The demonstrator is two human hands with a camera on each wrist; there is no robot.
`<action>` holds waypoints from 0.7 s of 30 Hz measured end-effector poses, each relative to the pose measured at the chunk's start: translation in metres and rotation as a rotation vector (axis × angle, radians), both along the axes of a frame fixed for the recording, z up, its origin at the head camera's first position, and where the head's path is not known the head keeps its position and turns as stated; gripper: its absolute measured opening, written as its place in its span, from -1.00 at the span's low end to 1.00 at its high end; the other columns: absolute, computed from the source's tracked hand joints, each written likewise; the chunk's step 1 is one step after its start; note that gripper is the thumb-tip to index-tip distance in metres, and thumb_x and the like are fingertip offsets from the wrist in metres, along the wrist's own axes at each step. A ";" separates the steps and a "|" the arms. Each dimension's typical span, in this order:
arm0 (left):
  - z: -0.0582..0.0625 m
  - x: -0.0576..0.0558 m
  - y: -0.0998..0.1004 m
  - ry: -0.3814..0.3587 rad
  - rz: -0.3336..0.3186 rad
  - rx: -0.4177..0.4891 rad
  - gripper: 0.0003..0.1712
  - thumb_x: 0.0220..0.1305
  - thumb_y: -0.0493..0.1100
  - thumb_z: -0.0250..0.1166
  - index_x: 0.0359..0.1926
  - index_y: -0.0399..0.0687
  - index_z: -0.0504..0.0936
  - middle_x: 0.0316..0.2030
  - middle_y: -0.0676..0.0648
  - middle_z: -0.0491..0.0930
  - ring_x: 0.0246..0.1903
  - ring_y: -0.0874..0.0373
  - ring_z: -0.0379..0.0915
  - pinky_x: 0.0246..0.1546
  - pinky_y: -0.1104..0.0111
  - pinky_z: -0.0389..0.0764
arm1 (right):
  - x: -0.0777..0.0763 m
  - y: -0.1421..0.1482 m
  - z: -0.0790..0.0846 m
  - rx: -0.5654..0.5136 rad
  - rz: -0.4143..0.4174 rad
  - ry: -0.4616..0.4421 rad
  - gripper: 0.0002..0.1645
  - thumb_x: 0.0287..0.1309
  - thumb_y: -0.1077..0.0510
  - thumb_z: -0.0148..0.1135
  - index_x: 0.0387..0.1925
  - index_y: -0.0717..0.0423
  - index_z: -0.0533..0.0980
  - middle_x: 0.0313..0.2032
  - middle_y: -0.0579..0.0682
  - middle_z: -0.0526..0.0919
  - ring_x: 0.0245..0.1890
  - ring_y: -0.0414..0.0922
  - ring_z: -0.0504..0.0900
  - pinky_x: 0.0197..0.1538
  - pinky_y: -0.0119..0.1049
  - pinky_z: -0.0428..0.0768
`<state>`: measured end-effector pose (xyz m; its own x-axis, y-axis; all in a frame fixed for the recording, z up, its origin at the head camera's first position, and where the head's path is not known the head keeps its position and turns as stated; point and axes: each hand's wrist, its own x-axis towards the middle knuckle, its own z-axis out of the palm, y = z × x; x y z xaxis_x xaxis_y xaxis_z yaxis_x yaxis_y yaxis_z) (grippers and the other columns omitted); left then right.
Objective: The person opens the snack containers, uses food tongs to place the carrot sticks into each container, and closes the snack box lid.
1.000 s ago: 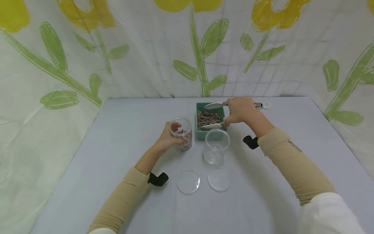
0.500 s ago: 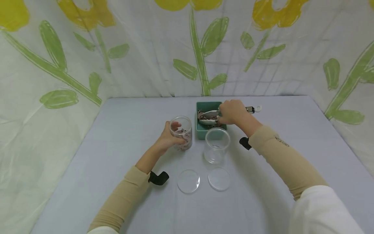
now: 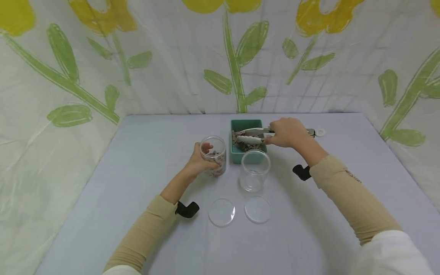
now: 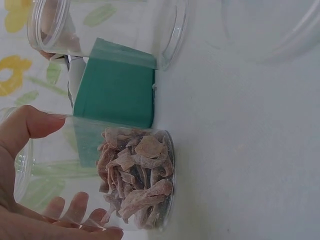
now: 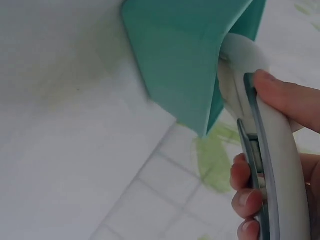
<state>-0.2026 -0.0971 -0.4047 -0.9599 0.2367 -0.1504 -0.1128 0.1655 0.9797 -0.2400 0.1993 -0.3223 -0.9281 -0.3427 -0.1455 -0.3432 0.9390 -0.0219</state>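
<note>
My left hand [image 3: 200, 161] grips an upright clear jar [image 4: 55, 165], its thumb on one side and fingers round the other. Brown dried strips [image 4: 135, 175] fill the jar's lower part. With thumb and fingers, my right hand [image 3: 288, 133] holds white-and-grey tongs [image 5: 282, 165]. The tips of the tongs reach into a green box [image 5: 175, 55] and lie over more brown strips [image 3: 237, 144]. Whether they pinch any strips cannot be told. In front of the box stands a second clear jar [image 3: 254, 177], with no strips visible in it.
Two clear round lids, a left lid [image 3: 221, 212] and a right lid [image 3: 258, 209], lie on the white table [image 3: 165, 244] nearer the body. Behind the table's far edge hangs a flower-printed curtain [image 3: 172, 76].
My right hand dipped the tongs deeper into the green box, then drew back right and up. Their spread tips have come closer together. My left hand and its jar stayed put.
</note>
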 end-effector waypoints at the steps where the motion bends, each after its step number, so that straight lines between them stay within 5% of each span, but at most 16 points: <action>1: 0.000 0.000 0.000 0.003 0.005 -0.003 -0.14 -0.07 -0.55 0.34 0.23 -0.29 0.09 0.29 -0.32 0.22 0.31 -0.20 0.13 0.32 0.03 0.20 | 0.001 0.004 0.000 -0.025 -0.014 -0.001 -0.47 0.11 -0.24 0.27 -0.30 0.18 0.55 -0.53 0.03 0.55 -0.53 -0.05 0.49 -0.48 -0.16 0.45; 12: -0.001 0.001 0.000 0.005 0.030 -0.020 -0.15 -0.06 -0.53 0.36 0.20 -0.27 0.09 0.29 -0.28 0.24 0.29 -0.18 0.16 0.31 0.02 0.21 | 0.014 0.015 0.020 -0.327 -0.070 0.008 -0.44 0.10 -0.28 0.30 -0.56 0.07 0.34 -0.64 -0.03 0.30 -0.59 -0.10 0.26 -0.46 -0.24 0.22; 17: -0.002 0.001 0.000 0.015 0.017 -0.009 -0.14 -0.06 -0.53 0.36 0.21 -0.29 0.08 0.29 -0.32 0.23 0.30 -0.20 0.15 0.31 0.01 0.19 | 0.024 -0.005 0.029 -0.412 0.011 -0.008 -0.43 0.07 -0.23 0.36 -0.60 0.05 0.30 -0.68 -0.07 0.24 -0.63 -0.13 0.20 -0.49 -0.26 0.19; 21: -0.002 0.001 0.002 0.019 0.016 0.007 -0.16 -0.07 -0.55 0.37 0.18 -0.28 0.08 0.29 -0.32 0.25 0.31 -0.20 0.14 0.33 0.02 0.16 | 0.031 -0.024 0.030 -0.335 0.127 0.024 -0.44 0.05 -0.25 0.38 -0.59 0.03 0.31 -0.68 -0.10 0.23 -0.63 -0.15 0.20 -0.50 -0.30 0.17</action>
<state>-0.2016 -0.0955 -0.4070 -0.9662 0.2223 -0.1304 -0.0965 0.1568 0.9829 -0.2090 0.1755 -0.2922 -0.8770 -0.4802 0.0158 -0.4607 0.8311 -0.3116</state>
